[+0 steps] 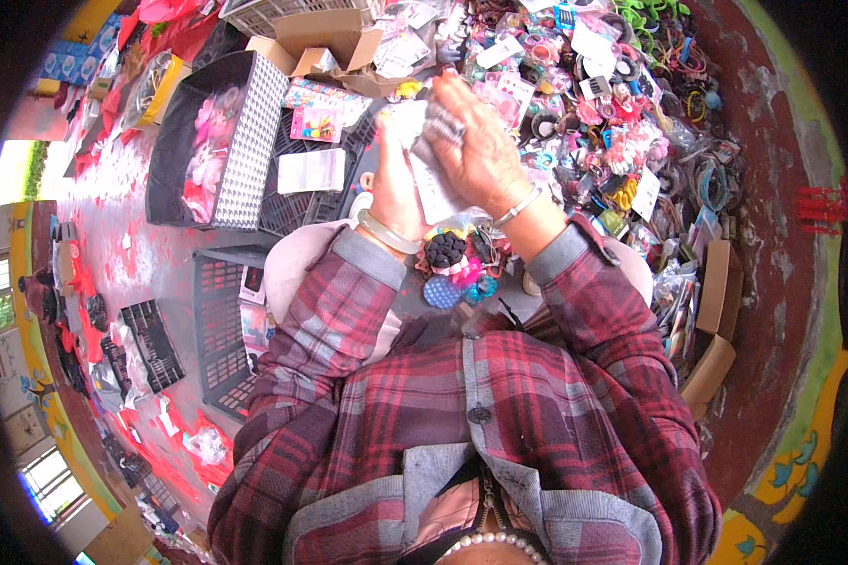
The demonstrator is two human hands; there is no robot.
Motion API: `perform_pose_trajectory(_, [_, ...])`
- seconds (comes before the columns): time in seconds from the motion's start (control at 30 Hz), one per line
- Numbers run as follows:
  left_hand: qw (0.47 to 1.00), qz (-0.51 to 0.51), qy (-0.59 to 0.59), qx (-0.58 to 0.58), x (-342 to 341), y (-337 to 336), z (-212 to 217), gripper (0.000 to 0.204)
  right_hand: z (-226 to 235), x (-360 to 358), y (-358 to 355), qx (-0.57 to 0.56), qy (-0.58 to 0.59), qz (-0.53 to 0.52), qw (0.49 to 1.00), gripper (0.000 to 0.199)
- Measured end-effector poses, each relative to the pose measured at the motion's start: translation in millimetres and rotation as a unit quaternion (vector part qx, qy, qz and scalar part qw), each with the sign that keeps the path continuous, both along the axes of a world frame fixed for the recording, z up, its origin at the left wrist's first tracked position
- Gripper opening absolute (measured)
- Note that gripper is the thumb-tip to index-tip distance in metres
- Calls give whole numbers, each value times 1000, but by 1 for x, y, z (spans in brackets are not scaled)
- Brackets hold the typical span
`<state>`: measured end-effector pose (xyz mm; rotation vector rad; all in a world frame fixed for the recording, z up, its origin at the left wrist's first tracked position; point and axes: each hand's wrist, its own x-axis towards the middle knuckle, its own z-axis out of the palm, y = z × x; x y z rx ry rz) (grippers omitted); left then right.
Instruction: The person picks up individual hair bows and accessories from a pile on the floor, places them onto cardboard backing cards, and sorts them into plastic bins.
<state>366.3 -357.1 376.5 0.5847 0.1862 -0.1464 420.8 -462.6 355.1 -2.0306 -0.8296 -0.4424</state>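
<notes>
My left hand [398, 191] is raised in front of me and holds a white card [433, 193] against its palm and fingers. My right hand [485, 155] is closed around a small grey-and-white striped fabric piece [442, 123], pressed against the upper part of the card. The exact kind of the striped piece is partly hidden by the fingers. Just below my wrists lies a small bunch of hair ties, with a black braided one [446, 249], a blue dotted one [442, 292] and a teal one [481, 287].
A large heap of packaged hair accessories [622, 141] spreads at the right. At the left stand a houndstooth-patterned box [248, 141] with pink items and a grey plastic crate [226, 330]. An open cardboard box [320, 38] is at the back; a white packet [312, 170] lies on black crates.
</notes>
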Motion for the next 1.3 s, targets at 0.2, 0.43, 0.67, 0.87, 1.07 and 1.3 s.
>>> perform_pose_trajectory(0.2, [976,-24,-99,-193,6,36,-54,57,10,-37,11,-52,-18,165,985,67])
perform_pose_trajectory(0.43, [995,-33,-30,-94,-14,16,-40,41,16,-17,7,-69,-30,97,992,54])
perform_pose_trajectory(0.67, [998,-39,29,-40,6,10,-15,48,4,4,-2,-45,11,-20,999,48])
perform_pose_trajectory(0.87, [999,12,-12,-27,10,19,-16,53,-12,9,-2,-84,-38,-62,994,50])
perform_pose_trajectory(1.07, [993,56,-96,-41,17,36,-50,48,-13,-19,13,-79,9,40,996,51])
perform_pose_trajectory(1.3, [981,184,-49,27,22,50,-38,48,-5,-37,18,-57,36,102,993,57])
